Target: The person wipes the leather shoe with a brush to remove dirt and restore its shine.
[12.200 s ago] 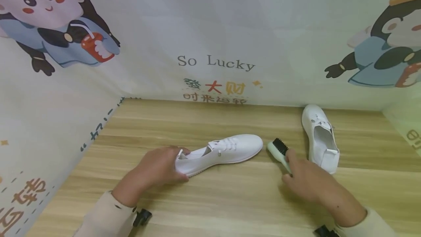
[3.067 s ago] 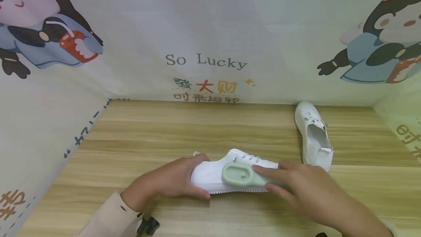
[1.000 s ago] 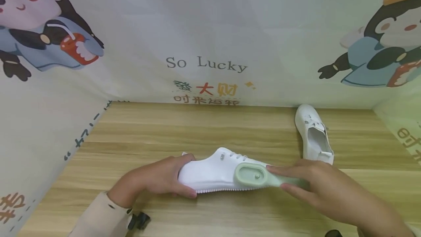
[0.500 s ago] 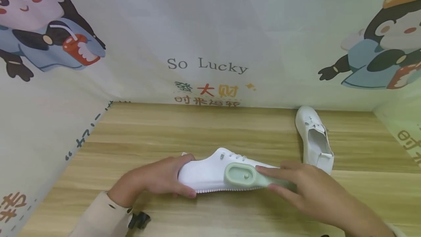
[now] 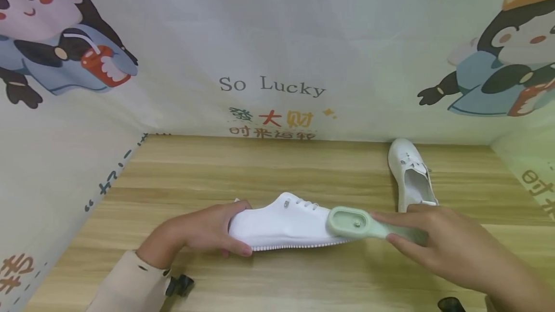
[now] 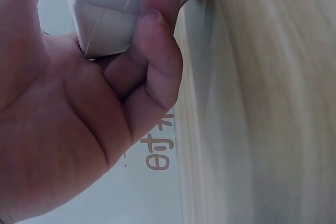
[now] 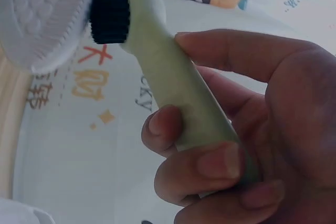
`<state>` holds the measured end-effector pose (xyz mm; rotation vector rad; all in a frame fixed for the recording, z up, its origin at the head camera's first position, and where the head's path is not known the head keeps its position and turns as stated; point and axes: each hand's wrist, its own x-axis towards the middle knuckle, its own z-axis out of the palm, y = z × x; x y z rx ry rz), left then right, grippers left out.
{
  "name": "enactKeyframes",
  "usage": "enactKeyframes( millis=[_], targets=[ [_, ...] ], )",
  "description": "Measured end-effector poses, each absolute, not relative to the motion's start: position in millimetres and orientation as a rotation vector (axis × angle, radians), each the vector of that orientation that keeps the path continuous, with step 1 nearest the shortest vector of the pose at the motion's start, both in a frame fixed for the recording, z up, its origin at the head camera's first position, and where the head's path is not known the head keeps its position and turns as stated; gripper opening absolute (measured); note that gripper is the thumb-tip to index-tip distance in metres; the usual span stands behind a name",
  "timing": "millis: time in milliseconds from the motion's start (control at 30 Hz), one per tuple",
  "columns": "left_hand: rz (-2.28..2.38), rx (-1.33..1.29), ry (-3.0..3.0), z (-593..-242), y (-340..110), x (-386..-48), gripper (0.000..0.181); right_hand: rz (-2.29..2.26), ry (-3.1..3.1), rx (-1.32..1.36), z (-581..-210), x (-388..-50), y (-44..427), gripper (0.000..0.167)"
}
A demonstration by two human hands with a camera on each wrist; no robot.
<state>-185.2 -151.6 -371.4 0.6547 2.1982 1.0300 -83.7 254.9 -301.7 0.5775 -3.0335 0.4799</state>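
We have our left grip [image 5: 212,229] closed around the heel of a white shoe [image 5: 277,227], thumb along the ridged edge of the sole and the other fingers curled round the back. The shoe stretches from that grip towards the right one, toe leading, rolled over so that its side faces up at us and its laces point away; whether it bears on the counter [image 5: 269,283] or hangs just above it, we cannot tell. Our right grip [image 5: 442,244] is closed too, fingers and thumb wrapped round the handle of a pale green brush [image 5: 350,222], whose head reaches out ahead of the fingertips, back towards us, over the toe end of the shoe. From the right wrist we see its black bristles [image 7: 110,14] against the shoe near the sole's edge. Just beyond the right grip a second white shoe [image 5: 407,160] stands upright, toe away from us near the printed backdrop [image 5: 277,28], its heel hidden behind our hand. A beige sleeve [image 5: 134,278] covers the forearm behind the left grip.
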Motion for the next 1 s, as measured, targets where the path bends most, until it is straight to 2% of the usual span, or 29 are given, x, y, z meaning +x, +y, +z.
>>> enactKeyframes(
  millis=[367,800,1000],
  targets=[
    [1.037,0.660,2.217,-374,-155,-185,0.058,0.469,-2.914,0.646,-304,-88,243,0.037],
    [0.994,0.661,2.236,-377,-152,-184,0.057,0.519,-2.821,0.731,-327,-87,214,0.040],
    [0.987,0.659,2.251,-374,-153,-182,0.060,0.479,-2.866,0.695,-317,-86,222,0.040]
  ],
)
